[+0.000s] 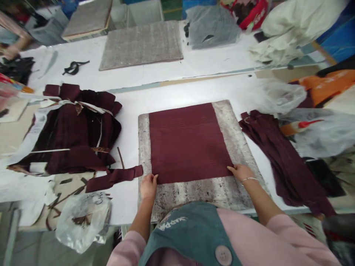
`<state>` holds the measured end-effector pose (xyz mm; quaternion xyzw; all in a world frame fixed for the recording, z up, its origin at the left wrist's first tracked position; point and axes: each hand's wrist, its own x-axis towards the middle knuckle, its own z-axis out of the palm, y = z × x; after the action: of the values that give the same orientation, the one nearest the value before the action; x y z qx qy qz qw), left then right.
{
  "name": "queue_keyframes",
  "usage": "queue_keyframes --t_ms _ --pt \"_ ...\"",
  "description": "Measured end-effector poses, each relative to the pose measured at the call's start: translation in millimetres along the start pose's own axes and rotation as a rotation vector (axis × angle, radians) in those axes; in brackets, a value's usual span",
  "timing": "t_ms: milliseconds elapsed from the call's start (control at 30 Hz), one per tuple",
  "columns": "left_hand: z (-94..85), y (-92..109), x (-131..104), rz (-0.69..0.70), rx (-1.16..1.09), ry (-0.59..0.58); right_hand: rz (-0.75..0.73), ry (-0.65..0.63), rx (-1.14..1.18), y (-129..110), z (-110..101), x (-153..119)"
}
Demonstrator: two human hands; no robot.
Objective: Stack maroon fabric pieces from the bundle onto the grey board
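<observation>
A maroon fabric panel [188,142] lies flat on a worn, speckled grey board [202,194]. My left hand [149,186] pinches the panel's near left corner between thumb and fingers. At the near right corner, my right hand [240,171] grips the edge the same way, a thin bracelet on its wrist. The panel's near edge runs almost straight between both hands. Just left of my left hand, a short maroon strip [118,176] reaches toward the board. Right of the board lies a stack of long maroon strips [280,155].
A tied bundle of maroon pieces [72,133] sits on the left, with a clear plastic bag [84,220] of scraps below it. A glue bottle [299,126] rests on plastic at right. Another grey board [142,44] lies across the table. A person's hand [11,51] shows far left.
</observation>
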<state>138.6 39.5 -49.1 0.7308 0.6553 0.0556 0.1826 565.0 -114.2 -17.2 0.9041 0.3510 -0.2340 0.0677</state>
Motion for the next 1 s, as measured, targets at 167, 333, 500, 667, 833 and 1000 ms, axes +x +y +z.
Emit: queue_keyframes --t_ms 167,333,500,667,833,1000 --pt "1.2 -1.0 -1.0 -0.003 0.010 0.026 0.094 0.133 -0.062 0.5 -6.1 -9.1" --pt "4.5 -3.8 -0.5 -0.003 0.014 0.021 -0.319 0.474 -0.040 -38.0 5.5 -40.3" --pt "8.4 -9.1 6.0 -0.005 0.027 -0.022 -0.967 0.328 -0.044 -107.7 52.7 -67.7" --pt "5.8 -9.9 7.5 -0.014 0.014 -0.059 -0.949 0.292 -0.077 -84.2 66.1 -53.8" --pt "11.5 -10.1 8.1 -0.008 0.001 -0.001 -0.624 0.380 -0.167 8.1 50.5 -21.8" --pt "8.1 -6.5 -1.3 0.056 -0.072 0.086 -0.598 0.434 -0.227 39.3 59.3 -12.7"
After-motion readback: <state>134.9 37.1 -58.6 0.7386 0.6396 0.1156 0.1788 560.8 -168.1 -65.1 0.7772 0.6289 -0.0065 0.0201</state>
